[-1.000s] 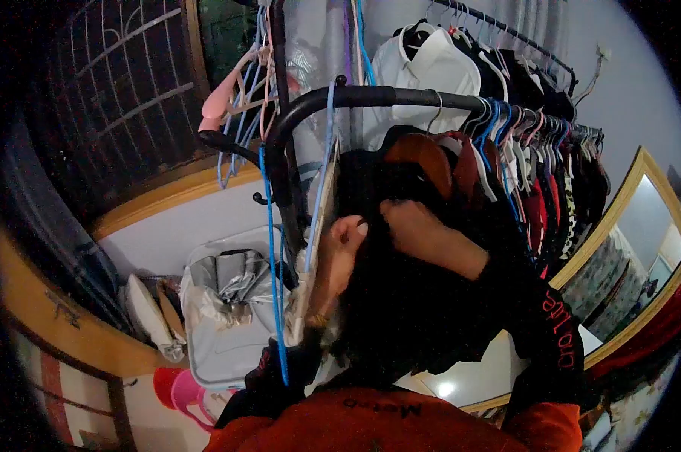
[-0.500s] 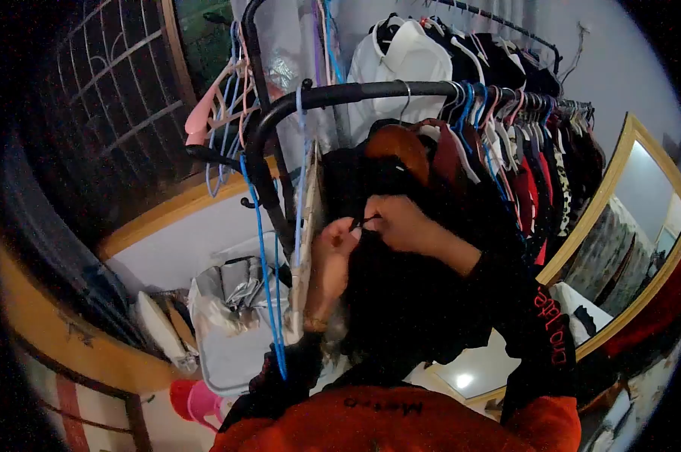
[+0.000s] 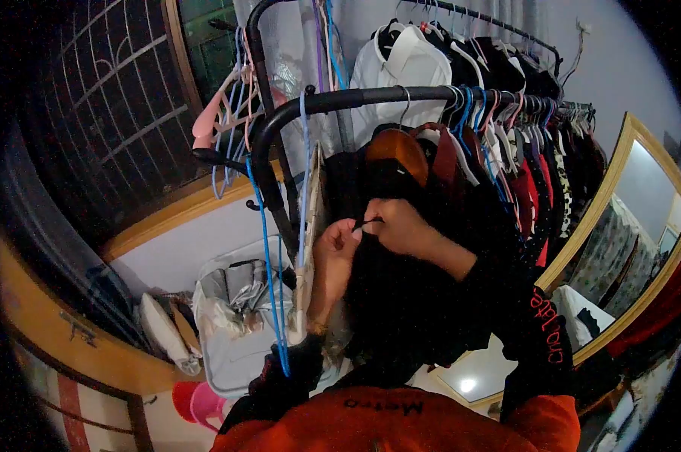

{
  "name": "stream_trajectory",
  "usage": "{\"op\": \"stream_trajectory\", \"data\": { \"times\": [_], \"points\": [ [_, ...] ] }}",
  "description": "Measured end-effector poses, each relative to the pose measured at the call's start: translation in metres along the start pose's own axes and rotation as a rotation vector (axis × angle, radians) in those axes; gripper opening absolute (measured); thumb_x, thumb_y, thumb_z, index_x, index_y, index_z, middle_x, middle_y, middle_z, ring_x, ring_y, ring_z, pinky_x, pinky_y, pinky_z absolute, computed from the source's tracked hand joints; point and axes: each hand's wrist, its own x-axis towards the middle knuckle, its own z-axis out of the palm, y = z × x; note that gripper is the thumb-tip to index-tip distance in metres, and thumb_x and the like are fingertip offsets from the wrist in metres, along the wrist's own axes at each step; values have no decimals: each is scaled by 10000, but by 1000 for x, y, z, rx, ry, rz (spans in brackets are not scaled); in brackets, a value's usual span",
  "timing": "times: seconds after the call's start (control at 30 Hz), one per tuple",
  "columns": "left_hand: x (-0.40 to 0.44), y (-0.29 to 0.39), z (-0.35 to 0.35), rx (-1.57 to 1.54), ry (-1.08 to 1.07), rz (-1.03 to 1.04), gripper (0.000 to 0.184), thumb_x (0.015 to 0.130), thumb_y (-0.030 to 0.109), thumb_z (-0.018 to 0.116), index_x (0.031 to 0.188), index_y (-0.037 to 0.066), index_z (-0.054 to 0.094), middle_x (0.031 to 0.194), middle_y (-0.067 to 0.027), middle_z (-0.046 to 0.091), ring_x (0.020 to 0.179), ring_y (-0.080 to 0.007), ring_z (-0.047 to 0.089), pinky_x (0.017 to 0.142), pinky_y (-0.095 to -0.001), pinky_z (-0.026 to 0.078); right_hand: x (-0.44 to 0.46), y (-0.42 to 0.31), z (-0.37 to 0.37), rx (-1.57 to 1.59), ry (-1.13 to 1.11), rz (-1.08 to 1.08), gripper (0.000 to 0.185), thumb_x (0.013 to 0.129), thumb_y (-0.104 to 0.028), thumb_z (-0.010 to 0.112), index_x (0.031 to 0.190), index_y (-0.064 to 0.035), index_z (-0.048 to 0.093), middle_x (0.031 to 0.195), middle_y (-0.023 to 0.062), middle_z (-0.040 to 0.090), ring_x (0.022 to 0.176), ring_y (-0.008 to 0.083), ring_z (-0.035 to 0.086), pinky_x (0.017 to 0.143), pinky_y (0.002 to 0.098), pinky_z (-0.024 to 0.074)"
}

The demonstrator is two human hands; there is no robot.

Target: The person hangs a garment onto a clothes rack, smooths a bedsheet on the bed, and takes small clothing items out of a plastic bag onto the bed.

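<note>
A black garment [image 3: 408, 301] hangs from the rack on a brown wooden hanger [image 3: 397, 154] with a metal hook. In front of it both hands meet at chest height. My left hand [image 3: 336, 252] pinches one end of a small dark strip, thumb and finger pressed together. My right hand [image 3: 400, 228] is closed on the other side of the same strip, fingers curled. Whether the strip is part of the garment cannot be made out against the black cloth. A blue hanger [image 3: 267, 264] hangs just left of my left wrist.
The black rack bar [image 3: 355, 98] carries many clothes to the right. Pink hangers [image 3: 211, 120] hang at the upper left. A grey plastic bin [image 3: 227, 361] stands below left. A yellow-framed mirror [image 3: 581, 256] leans at the right; a pink stool-like item [image 3: 205, 403] is low left.
My right hand has come down and closer to my left hand, and both now hold the dark strip. The view has shifted, so the rack appears farther left.
</note>
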Motion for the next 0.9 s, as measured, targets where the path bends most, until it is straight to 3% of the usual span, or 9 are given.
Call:
{"op": "stream_trajectory", "data": {
  "times": [0.1,0.17,0.23,0.33,0.4,0.57,0.6,0.67,0.9],
  "points": [
    [-1,10,1,21,43,30,160,901,112,582,1029,15,577,907,15,589,811,-65,520,767,-203,401,6,5,-2,65,-22,-9,165,729,-143,691,799,-13,619,819,178,648,796,340,634,695,406,496],
    [5,4,-4,-253,-116,9,165,912,130,567,1033,20,579,855,3,591,761,-89,544,736,-221,435,7,4,-1,101,-36,34,170,725,-159,697,783,-19,620,813,167,648,787,332,635,689,402,495],
    [1,14,0,-191,-76,11,162,911,135,568,1024,19,579,828,-6,589,740,-102,553,715,-240,461,7,3,-3,135,-51,72,176,722,-174,703,766,-26,620,808,156,648,778,324,635,683,398,494],
    [4,16,-3,-219,-78,13,158,908,150,574,991,15,574,797,-33,588,716,-132,574,661,-303,528,7,-1,-10,36,-26,-132,137,750,-134,684,801,-36,603,779,117,626,727,291,613,659,364,480],
    [8,2,-11,-429,-191,1,138,900,154,583,947,25,567,866,-40,565,772,-164,601,710,-363,556,5,-5,-16,8,-48,-217,121,772,-108,673,824,-41,586,771,111,618,700,274,607,645,352,473],
    [13,16,-8,-349,-257,-135,156,901,154,584,964,13,555,876,-46,551,799,-157,583,754,-369,552,3,-5,-19,59,-101,-30,165,762,-100,702,857,-32,586,782,136,630,683,263,604,640,364,473],
    [10,20,-7,-379,-259,-118,140,903,139,577,946,6,560,883,-50,554,815,-158,586,765,-365,547,4,-6,-21,60,-111,-51,165,762,-100,702,857,-32,586,782,136,630,683,263,604,640,364,473],
    [14,19,-5,-349,-267,-127,127,901,124,574,938,2,564,892,-51,560,816,-158,591,763,-337,540,6,-9,-23,-24,-120,13,97,771,-52,658,816,4,594,759,98,610,701,169,575,643,317,452],
    [11,15,7,-190,-165,-12,73,848,39,595,903,4,561,843,-59,584,758,-159,592,694,-303,514,13,10,-15,54,-84,177,73,749,-39,646,783,14,610,713,129,592,687,159,575,633,315,444]
  ]
}}
